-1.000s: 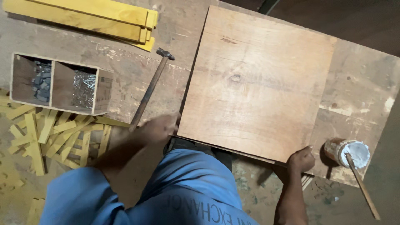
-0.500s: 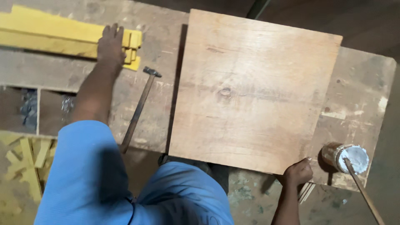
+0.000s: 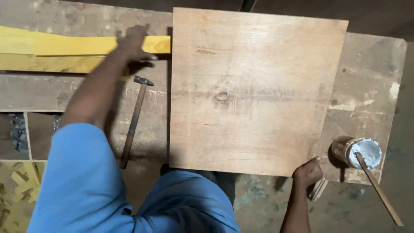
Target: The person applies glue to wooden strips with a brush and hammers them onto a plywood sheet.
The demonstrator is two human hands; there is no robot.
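Note:
A large square plywood board (image 3: 254,88) lies on the worn workbench (image 3: 371,86). My right hand (image 3: 307,171) grips its near right corner. My left hand (image 3: 133,42) reaches far out and rests on a yellow wooden strip (image 3: 56,45), its fingers closed over the top piece; the hand is blurred. A hammer (image 3: 133,118) with a wooden handle lies on the bench just below that hand, its head pointing away from me.
A tin of white glue (image 3: 360,152) with a stick (image 3: 379,190) in it stands at the bench's near right corner. A wooden box of nails (image 3: 17,131) sits at the left edge, with yellow wood offcuts (image 3: 17,185) on the floor below.
My left hand left the board's near edge, reached out to the yellow strips, and now drags one rightward toward the board. The right hand stays on the board's corner.

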